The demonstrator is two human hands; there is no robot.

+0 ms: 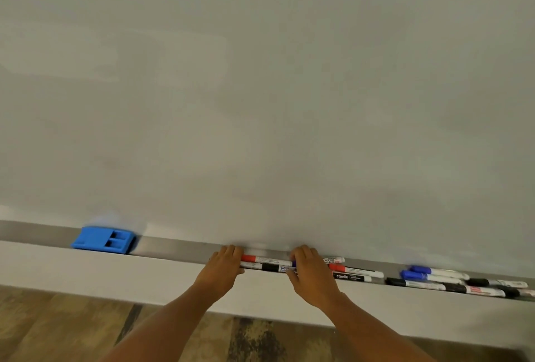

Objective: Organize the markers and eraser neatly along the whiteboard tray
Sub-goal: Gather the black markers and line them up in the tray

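Squaring up a small bunch of markers in the whiteboard tray (179, 248), under the blank whiteboard (260, 86); looks like mid-task. Blue eraser (104, 239) sits in the tray well left of the hands, apart from everything. Left hand (224, 264) has fingers curled over the cap end of the red-capped marker (266, 260) and the black marker (265, 267) just below it; right hand (308, 269) covers their other ends, fingers curled over, exact grip hidden. Loose pile of blue and black markers (451, 282) lies further right, overlapping and crooked. Next move likely: push the held pair flush, then straighten the right pile. Readable: "camlin" on a black-labelled marker (351, 277); other print too small.
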